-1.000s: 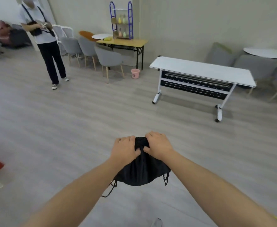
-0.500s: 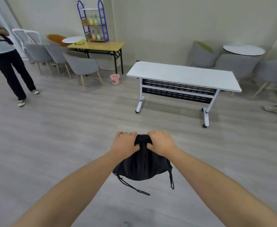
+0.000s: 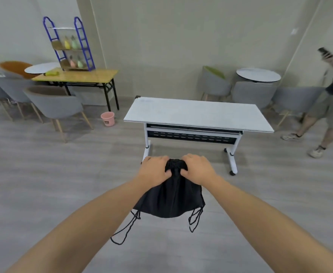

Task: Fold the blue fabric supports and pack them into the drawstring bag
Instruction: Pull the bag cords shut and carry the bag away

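Note:
A black drawstring bag (image 3: 170, 200) hangs in the air in front of me, bulging at the bottom, its neck gathered tight. My left hand (image 3: 154, 170) grips the left side of the neck and my right hand (image 3: 198, 168) grips the right side, thumbs almost meeting. Black cords (image 3: 126, 229) dangle in loops below both lower corners. No blue fabric shows; the bag's contents are hidden.
A white folding table (image 3: 199, 113) on castors stands straight ahead. Grey chairs (image 3: 55, 103), a wooden table (image 3: 77, 76) with a blue rack (image 3: 68, 44) and a pink bucket (image 3: 107, 118) are at the left. A person (image 3: 328, 103) walks at the right by a round table (image 3: 258, 74).
My view has swung right: the white table now stands dead ahead, the person at the left has left the view and another has entered at the right. Both hands keep their grip on the bag's neck.

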A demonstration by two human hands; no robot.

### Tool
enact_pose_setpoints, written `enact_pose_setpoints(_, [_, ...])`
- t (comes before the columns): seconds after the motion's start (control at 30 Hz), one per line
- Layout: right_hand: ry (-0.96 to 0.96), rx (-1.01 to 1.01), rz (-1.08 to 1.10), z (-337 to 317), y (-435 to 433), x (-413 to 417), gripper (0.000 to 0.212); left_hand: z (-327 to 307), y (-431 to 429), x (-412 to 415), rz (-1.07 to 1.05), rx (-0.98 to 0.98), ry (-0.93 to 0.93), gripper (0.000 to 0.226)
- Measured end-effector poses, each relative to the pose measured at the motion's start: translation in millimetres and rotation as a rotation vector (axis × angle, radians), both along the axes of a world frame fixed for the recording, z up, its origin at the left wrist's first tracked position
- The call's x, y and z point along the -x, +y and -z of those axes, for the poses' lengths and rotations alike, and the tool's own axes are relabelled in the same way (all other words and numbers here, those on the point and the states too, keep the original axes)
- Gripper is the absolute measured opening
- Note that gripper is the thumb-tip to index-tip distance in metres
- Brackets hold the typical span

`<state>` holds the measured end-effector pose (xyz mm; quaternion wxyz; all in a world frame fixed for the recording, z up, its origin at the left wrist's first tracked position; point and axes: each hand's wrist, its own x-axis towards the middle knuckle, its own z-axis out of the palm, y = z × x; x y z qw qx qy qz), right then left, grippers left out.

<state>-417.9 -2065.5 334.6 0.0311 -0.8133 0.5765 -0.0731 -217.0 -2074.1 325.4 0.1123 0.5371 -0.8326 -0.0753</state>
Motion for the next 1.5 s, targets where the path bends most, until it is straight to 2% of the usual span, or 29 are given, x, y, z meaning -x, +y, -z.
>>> enact_pose_setpoints(0.3, [-0.074, 0.041, 0.024, -4.5, -227.2, 45.1, 0.024, -9.5, -231.6, 41.8, 0.013, 0.030, -0.011, 0.022])
enact_pose_setpoints(0.5, [-0.099, -0.009, -0.002, -17.6, -367.5, 84.5, 0.016, -22.7, -368.2, 81.6, -0.013, 0.030, -0.051, 0.021])
enact_pose_setpoints(0.8, [-0.131, 0.042, 0.002, -35.4, -558.6, 111.2, 0.018, -32.9, -559.6, 107.4, -0.048, 0.061, -0.021, 0.023])
enact_pose_setpoints(1.07, [-0.123, 0.004, 0.079, -18.2, -724.5, 109.6, 0.013, -22.3, -726.2, 107.7, 0.000, 0.068, 0.003, 0.026])
enact_pose_setpoints(1.23, [-0.145, -0.078, 0.140, 16.3, -809.6, 106.4, 0.015, 7.2, -819.4, 105.7, 0.033, -0.004, 0.005, 0.023])
enact_pose_setpoints(1.37, [-0.126, -0.144, 0.110, 50.1, -873.1, 109.0, 0.019, 39.9, -880.3, 108.1, 0.026, -0.086, -0.033, 0.024])
enact_pose_setpoints(1.5, [-0.161, -0.167, 0.080, 69.0, -949.4, 116.1, 0.021, 59.2, -948.3, 114.3, -0.022, -0.135, 0.032, 0.024])
